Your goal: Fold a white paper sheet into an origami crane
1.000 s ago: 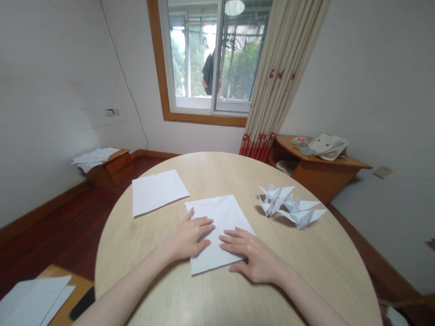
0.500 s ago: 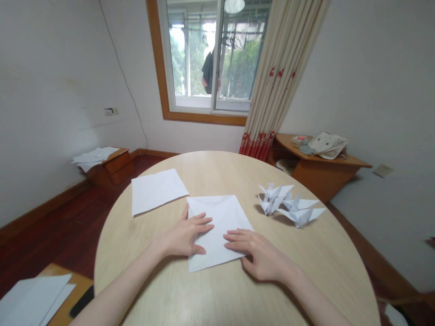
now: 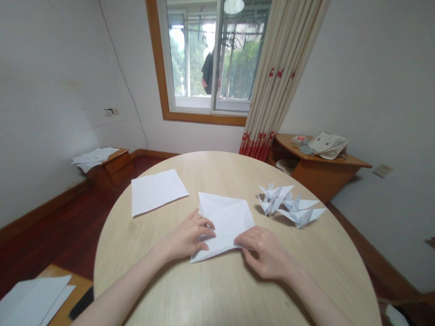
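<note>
A square sheet of white paper (image 3: 226,215) with faint crease lines lies on the round table in front of me, slightly turned. My left hand (image 3: 193,233) rests over its left edge, fingers a little bent and apart from the thumb, the tips touching the paper. At the lower right corner, my right hand (image 3: 261,249) has its fingers closed on the paper's edge, with the thumb below. Part of that corner is hidden under the fingers. Several folded white paper cranes (image 3: 288,206) stand together to the right, apart from my hands.
Another white sheet (image 3: 159,191) lies at the table's (image 3: 217,299) left. More paper (image 3: 37,299) rests on a low wooden surface at lower left, beside a dark object (image 3: 81,302). A wooden desk (image 3: 322,174) with a cloth bag (image 3: 328,145) stands beyond, at right.
The sheet has turned clockwise and shifted slightly to the right and away. My left fingers have bent from lying flatter, and my right fingers have drawn in onto the lower right corner.
</note>
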The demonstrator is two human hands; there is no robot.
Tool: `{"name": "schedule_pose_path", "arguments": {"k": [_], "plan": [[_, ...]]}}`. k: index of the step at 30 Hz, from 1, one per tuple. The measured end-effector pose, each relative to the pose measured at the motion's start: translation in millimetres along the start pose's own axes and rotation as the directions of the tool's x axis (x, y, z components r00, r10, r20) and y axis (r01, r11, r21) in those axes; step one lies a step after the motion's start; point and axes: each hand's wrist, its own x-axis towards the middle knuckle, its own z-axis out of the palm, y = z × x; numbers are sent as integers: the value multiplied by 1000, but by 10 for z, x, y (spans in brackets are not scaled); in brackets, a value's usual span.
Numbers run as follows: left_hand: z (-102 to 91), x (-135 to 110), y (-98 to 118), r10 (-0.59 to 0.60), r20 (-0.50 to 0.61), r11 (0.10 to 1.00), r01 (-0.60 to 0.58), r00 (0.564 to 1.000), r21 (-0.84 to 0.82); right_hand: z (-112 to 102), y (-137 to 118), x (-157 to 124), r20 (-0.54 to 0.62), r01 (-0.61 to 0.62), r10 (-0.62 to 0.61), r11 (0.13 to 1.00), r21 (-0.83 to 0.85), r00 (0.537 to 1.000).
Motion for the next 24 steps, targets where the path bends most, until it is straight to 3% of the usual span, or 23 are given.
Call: {"name": "schedule_pose_path", "arguments": {"k": [8,17,24], "plan": [[-21,20,54,-20,-7,1000,20,1000,19,-3,33,-25,-9,-97,97,994,-48,995],[-27,10,107,-5,-49,999,3,999,-34,101,148,-51,-178,-145,128,986,-85,976],[5,38,134,-19,-70,1000,19,997,-3,139,124,31,-374,-71,-33,963,-261,927]]}}
